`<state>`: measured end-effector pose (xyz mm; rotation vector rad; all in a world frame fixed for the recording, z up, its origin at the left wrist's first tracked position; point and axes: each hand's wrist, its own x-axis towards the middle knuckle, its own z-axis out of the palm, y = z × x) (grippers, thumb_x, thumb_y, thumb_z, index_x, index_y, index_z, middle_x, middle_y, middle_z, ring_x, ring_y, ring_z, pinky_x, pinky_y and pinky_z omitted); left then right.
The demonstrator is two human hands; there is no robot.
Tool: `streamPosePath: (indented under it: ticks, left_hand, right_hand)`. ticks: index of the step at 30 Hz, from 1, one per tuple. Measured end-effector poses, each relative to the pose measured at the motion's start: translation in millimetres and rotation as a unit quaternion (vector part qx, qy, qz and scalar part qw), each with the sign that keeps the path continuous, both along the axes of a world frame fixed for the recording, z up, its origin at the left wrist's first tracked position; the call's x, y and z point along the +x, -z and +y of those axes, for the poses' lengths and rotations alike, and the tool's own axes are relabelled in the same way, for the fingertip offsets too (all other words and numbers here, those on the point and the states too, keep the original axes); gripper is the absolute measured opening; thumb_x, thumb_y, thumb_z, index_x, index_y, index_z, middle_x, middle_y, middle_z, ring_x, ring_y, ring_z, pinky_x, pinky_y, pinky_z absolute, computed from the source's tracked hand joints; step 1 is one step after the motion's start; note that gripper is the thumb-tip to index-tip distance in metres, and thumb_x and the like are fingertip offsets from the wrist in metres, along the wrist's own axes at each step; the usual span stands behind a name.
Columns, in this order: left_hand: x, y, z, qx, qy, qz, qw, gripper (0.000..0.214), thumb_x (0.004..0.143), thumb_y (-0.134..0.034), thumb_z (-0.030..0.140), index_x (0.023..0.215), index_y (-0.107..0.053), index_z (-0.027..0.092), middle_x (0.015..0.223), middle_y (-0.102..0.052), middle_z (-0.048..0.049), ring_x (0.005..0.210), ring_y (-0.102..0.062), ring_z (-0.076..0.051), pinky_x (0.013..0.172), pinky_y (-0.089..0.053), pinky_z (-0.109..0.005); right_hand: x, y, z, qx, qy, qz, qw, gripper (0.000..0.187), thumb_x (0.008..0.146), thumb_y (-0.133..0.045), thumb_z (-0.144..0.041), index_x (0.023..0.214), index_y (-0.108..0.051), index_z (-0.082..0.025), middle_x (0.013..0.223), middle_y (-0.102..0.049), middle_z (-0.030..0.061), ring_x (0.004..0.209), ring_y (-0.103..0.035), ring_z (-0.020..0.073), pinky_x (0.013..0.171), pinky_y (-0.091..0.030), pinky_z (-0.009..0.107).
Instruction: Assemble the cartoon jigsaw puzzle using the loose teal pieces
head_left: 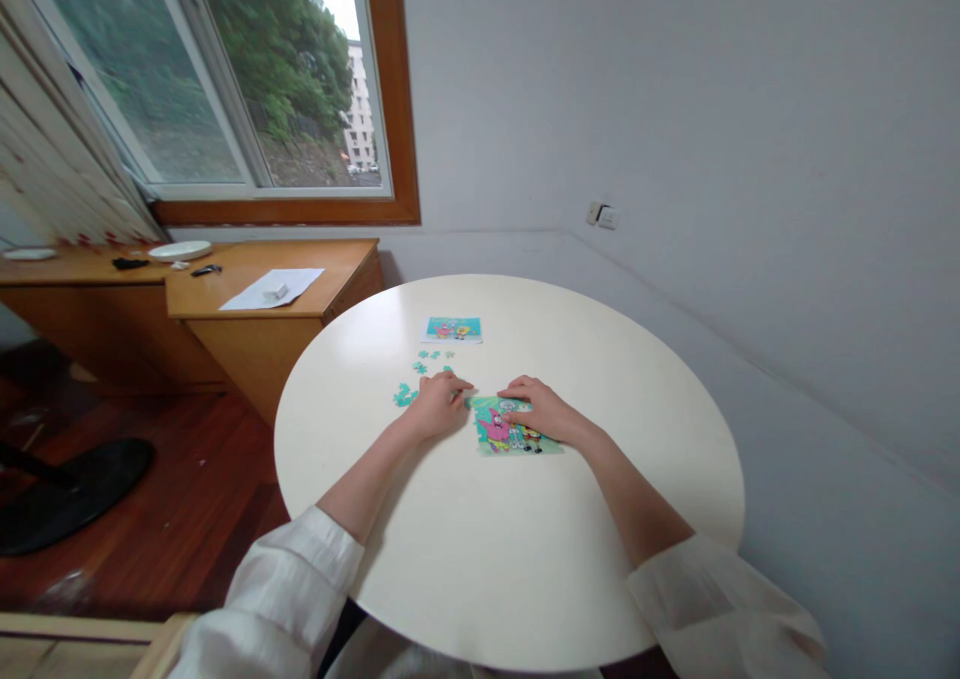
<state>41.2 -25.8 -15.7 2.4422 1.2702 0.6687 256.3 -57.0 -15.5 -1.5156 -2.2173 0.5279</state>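
Observation:
A partly joined jigsaw puzzle (495, 444) with a pink starfish and other cartoon figures lies flat on the round white table (540, 549). My right hand (546, 411) rests over its upper right part, fingers stretched out and thumb apart, covering some of the picture. At the puzzle's upper left corner, my left hand (441, 404) has its fingers closed, with a small green puzzle piece partly showing at the tips. Loose puzzle pieces (405, 395) lie to the left of that hand, some partly hidden by it. Several more pieces (421, 367) are scattered beyond it.
Behind the pieces lies a reference picture card (453, 330) with the same cartoon figures. A wooden desk (345, 271) at the back left carries a white sheet (300, 285) with a small pale block, and a white plate (180, 250). A wall stands close on the right.

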Motion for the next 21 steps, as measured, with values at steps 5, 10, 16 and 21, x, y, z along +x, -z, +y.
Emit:
streamPosePath:
  ticks: [5, 10, 16, 21]
  left_hand:
    - [-2.0, -3.4, 1.7, 0.014, -0.015, -0.026, 0.999, 0.036, 0.068, -0.039, 0.004, 0.083, -0.07, 0.017, 0.084, -0.06, -0.0066, 0.075, -0.055, -0.017, 0.085, -0.036, -0.037]
    - [-1.8, 0.0, 2.3, 0.01, 0.022, 0.032, 0.999, 0.039, 0.066, -0.039, 0.002, 0.081, -0.071, 0.019, 0.084, -0.061, -0.0076, 0.085, -0.054, -0.021, 0.084, -0.035, -0.038]
    - [-1.3, -0.9, 1.3, 0.009, 0.02, 0.028, 0.999, 0.038, 0.065, -0.039, 0.003, 0.079, -0.071, 0.018, 0.083, -0.062, -0.0073, 0.081, -0.056, -0.02, 0.081, -0.037, -0.037]
    - [-3.6, -1.8, 3.5, 0.027, -0.025, -0.011, 0.999, 0.037, 0.067, -0.038, 0.004, 0.078, -0.07, 0.017, 0.08, -0.063, -0.0055, 0.076, -0.056, -0.017, 0.081, -0.038, -0.035]
  right_hand:
    - [-0.2, -0.5, -0.4, 0.0, 0.006, 0.0, 1.0, 0.037, 0.07, -0.064, -0.033, 0.106, -0.064, -0.02, 0.106, -0.056, 0.0081, 0.099, -0.05, 0.0215, 0.089, -0.038, 0.035]
    - [-1.9, -4.2, -2.4, -0.005, 0.004, -0.007, 1.0, 0.037, 0.07, -0.064, -0.031, 0.106, -0.064, -0.02, 0.106, -0.056, 0.0082, 0.099, -0.05, 0.022, 0.088, -0.038, 0.034]
    - [-1.0, -1.9, -0.8, -0.003, 0.003, -0.005, 1.0, 0.037, 0.07, -0.065, -0.03, 0.105, -0.064, -0.019, 0.106, -0.056, 0.0085, 0.098, -0.051, 0.0216, 0.088, -0.038, 0.034]
    - [-0.1, 1.4, 1.2, 0.002, 0.0, 0.0, 1.0, 0.037, 0.07, -0.064, -0.032, 0.105, -0.064, -0.019, 0.106, -0.057, 0.0086, 0.099, -0.051, 0.0219, 0.088, -0.038, 0.035]
